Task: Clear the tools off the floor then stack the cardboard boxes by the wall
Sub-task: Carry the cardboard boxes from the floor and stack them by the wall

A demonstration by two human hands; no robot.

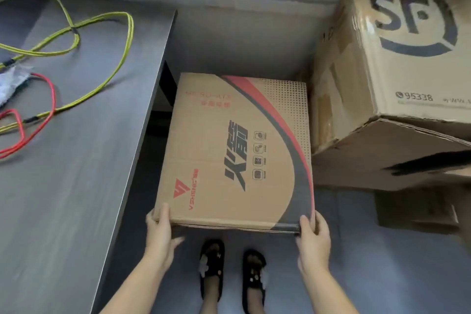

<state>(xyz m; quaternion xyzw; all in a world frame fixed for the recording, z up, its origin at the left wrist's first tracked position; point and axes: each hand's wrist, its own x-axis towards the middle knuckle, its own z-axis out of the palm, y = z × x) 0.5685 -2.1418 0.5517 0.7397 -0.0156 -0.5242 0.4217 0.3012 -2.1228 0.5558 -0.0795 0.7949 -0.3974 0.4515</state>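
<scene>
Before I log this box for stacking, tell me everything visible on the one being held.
The cardboard box is brown and flat, printed with red and dark curved bands, a dotted patch, black characters and a red logo. The left hand and right hand grip its near corners. It sits between the desk and the stacked boxes.

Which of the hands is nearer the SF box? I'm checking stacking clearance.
Right. The right hand grips the printed box's near corner beside the SF box; the left hand grips the corner by the desk.
</scene>
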